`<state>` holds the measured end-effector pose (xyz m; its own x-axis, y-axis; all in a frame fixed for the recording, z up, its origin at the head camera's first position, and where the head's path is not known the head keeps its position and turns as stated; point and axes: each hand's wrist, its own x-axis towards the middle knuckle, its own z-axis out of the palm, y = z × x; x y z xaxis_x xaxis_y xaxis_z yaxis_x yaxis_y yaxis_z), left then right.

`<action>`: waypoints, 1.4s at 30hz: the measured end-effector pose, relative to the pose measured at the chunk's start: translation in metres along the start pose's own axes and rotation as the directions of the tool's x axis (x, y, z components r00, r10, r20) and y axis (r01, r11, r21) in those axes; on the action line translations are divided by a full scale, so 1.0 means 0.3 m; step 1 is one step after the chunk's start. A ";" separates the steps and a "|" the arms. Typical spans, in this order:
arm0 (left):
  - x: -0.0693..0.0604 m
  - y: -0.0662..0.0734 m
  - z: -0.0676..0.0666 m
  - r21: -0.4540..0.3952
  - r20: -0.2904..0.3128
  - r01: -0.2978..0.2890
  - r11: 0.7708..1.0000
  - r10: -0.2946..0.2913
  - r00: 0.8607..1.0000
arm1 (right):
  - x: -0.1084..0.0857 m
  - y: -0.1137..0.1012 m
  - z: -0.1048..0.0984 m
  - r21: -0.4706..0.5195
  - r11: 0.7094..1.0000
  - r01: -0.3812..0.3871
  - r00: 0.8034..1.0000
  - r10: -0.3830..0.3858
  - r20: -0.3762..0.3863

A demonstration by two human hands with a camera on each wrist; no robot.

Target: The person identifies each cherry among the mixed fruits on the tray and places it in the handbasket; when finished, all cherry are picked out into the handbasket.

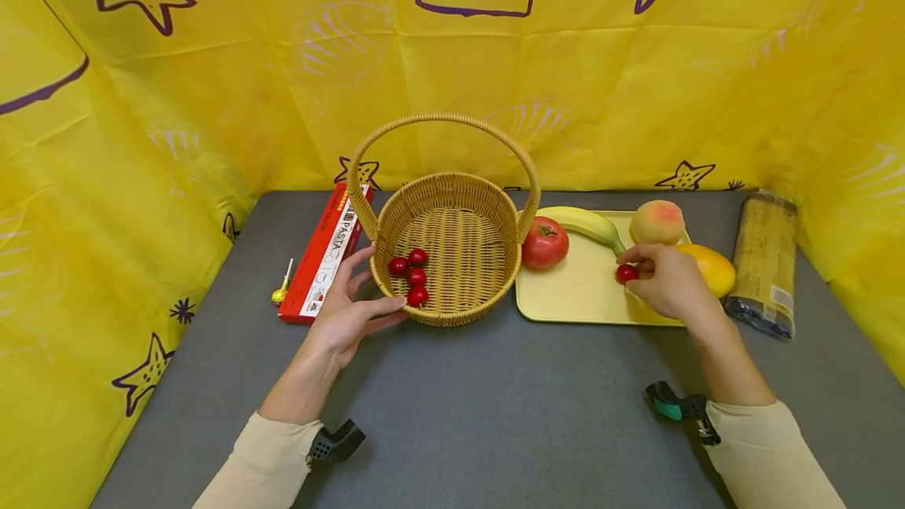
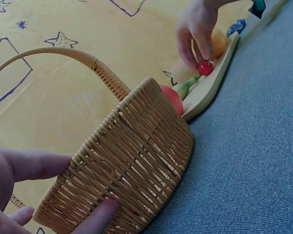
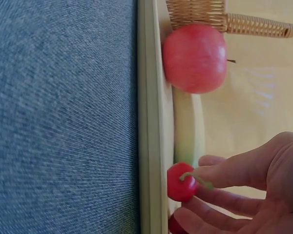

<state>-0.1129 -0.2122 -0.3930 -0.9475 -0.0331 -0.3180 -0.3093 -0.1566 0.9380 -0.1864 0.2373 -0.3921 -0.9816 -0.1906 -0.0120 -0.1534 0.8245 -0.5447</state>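
Note:
The wicker basket (image 1: 452, 258) stands upright with several red cherries (image 1: 417, 277) at its left inside. My left hand (image 1: 346, 313) grips the basket's left front side; in the left wrist view, fingers (image 2: 100, 214) lie against its outer wall (image 2: 132, 161). Over the cream tray (image 1: 566, 297), my right hand (image 1: 668, 281) pinches a red cherry (image 1: 626, 273) between thumb and fingertips. The right wrist view shows this cherry (image 3: 181, 182) with a green stem, and part of another cherry (image 3: 176, 225) below it, partly hidden by fingers.
The tray also bears a red apple (image 1: 544, 243), a banana (image 1: 583, 222), a peach (image 1: 657, 222) and a yellow mango (image 1: 710, 269). A wrapped package (image 1: 763, 265) lies right of it. Left of the basket are a red pasta box (image 1: 321, 258) and a lollipop (image 1: 280, 294).

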 end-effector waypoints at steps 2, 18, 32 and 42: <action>0.000 0.000 0.000 0.000 0.000 0.000 1.000 0.000 1.000 | 0.000 -0.001 0.004 -0.002 1.000 0.003 1.000 -0.003 0.003; -0.001 -0.001 0.001 -0.008 0.005 -0.007 1.000 0.007 1.000 | 0.005 0.003 0.021 0.042 0.999 0.008 0.999 -0.010 0.043; 0.000 -0.002 0.000 0.003 0.007 -0.003 1.000 0.003 1.000 | 0.005 0.016 0.024 0.124 0.992 -0.016 0.997 0.007 0.073; -0.001 0.001 0.001 0.004 0.003 0.006 1.000 -0.006 1.000 | 0.004 0.015 0.019 0.243 0.968 -0.058 0.993 0.031 0.115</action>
<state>-0.1129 -0.2120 -0.3927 -0.9460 -0.0293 -0.3228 -0.3149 -0.1526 0.9368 -0.1875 0.2379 -0.3994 -0.9661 -0.2254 -0.1255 -0.0637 0.6799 -0.7305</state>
